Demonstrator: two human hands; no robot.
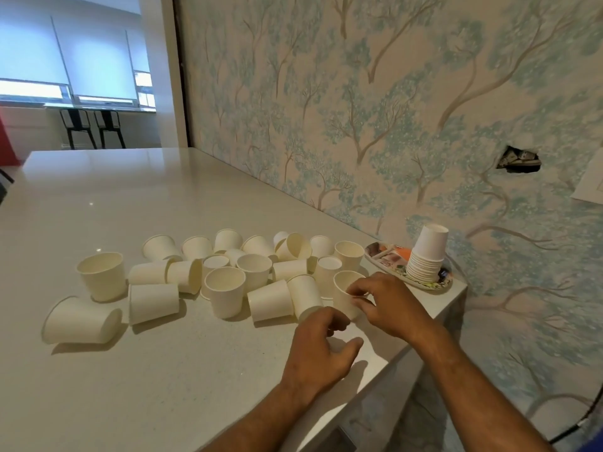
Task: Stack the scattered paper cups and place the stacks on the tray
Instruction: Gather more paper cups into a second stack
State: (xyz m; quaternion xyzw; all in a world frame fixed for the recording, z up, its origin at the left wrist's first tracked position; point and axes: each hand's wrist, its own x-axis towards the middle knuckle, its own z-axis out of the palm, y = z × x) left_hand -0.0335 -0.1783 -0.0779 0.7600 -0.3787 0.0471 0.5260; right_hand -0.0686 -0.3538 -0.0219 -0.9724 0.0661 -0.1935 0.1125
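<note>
We've got our right hand (388,301) pinching the rim of an upright paper cup (346,290), and our left hand (321,345) curled just below it, fingers bent. Scattered cups (225,288) lie to the left of both hands. Beyond the right hand, an upside-down stack (425,259) stands on the tray (385,252).

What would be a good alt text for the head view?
A person's right hand pinches the rim of an upright paper cup beside many scattered cups on a white counter; one inverted stack stands on a patterned tray.
</note>
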